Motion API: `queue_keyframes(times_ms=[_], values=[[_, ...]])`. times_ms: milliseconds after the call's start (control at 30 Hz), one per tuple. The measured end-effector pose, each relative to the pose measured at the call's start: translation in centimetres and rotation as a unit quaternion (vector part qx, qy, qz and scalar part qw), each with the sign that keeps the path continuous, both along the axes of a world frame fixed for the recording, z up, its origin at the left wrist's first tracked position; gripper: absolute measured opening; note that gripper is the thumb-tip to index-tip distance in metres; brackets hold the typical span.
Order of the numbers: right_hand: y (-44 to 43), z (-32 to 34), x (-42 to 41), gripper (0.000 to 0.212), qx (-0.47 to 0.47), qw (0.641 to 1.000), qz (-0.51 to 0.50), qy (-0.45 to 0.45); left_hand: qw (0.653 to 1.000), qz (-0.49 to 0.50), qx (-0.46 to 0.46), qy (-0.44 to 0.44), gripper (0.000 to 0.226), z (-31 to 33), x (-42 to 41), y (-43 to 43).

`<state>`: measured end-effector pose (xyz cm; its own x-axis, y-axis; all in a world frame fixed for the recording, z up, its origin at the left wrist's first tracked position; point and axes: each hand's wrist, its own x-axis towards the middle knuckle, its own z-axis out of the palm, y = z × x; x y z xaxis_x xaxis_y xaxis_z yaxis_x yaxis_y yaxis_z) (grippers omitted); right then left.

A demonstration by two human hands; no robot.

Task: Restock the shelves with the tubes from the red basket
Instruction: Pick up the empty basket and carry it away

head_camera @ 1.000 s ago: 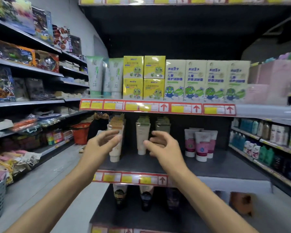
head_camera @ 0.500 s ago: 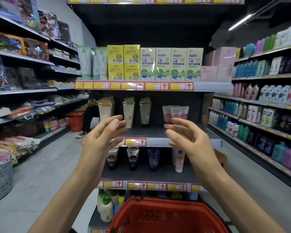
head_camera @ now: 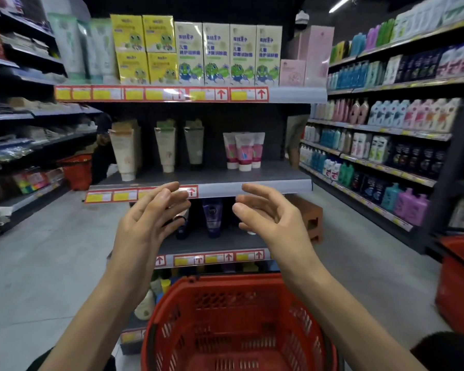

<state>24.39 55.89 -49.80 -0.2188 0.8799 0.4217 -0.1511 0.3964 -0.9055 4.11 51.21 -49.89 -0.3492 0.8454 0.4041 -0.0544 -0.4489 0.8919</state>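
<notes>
A red basket (head_camera: 316,311) sits low in front of me; the part of its inside that shows holds no tubes. My left hand (head_camera: 148,223) and my right hand (head_camera: 271,218) hover above it, palms facing each other, fingers loosely spread, holding nothing. Both are in front of the middle shelf (head_camera: 265,180) edge. On that shelf stand a cream tube (head_camera: 123,153), two more pale tubes (head_camera: 180,145) and pink-and-white tubes (head_camera: 244,151). Dark and purple tubes (head_camera: 212,218) stand on the shelf below, partly hidden by my hands.
Yellow and green-white boxes (head_camera: 188,52) fill the top shelf. Stocked aisle shelves run along the left and right (head_camera: 386,145). Another red basket (head_camera: 77,171) stands on the floor at the left, and one (head_camera: 458,279) at the right. A brown crate (head_camera: 312,218) sits beside the unit.
My hands have drawn back from the cream tubes on the middle shelf and lowered. The view has pulled back and tilted down, bringing the red basket into sight.
</notes>
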Motion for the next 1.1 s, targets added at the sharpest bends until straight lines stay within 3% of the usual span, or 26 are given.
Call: queue_keyframes(times_ms=[533,833,933,1000,1033,1100], values=[[4.3,-1.3,2.3,0.039,-0.012,0.999,-0.033,-0.012,0.999,-0.031,-0.027,0.024,0.043,-1.9,0.5,4.8],[8.4,-7.7,4.8,0.039,-0.057,0.993,-0.071,-0.078,0.994,-0.01,-0.086,0.071,0.038,-7.8,-1.2,8.7],[10.8,-11.7,6.0,0.041,-0.069,0.98,-0.096,-0.16,0.986,0.012,-0.126,0.104,0.033,-11.1,-2.3,9.7],[12.6,-14.8,6.8,0.045,-0.071,0.956,-0.107,-0.265,0.976,0.035,-0.159,0.141,0.029,-13.7,-3.3,10.4],[13.5,-16.6,7.2,0.049,-0.07,0.931,-0.113,-0.339,0.968,0.048,-0.179,0.167,0.028,-15.3,-4.0,10.8],[14.8,-19.9,7.9,0.057,-0.069,0.848,-0.114,-0.514,0.94,0.076,-0.227,0.241,0.031,-18.9,-5.8,11.7]])
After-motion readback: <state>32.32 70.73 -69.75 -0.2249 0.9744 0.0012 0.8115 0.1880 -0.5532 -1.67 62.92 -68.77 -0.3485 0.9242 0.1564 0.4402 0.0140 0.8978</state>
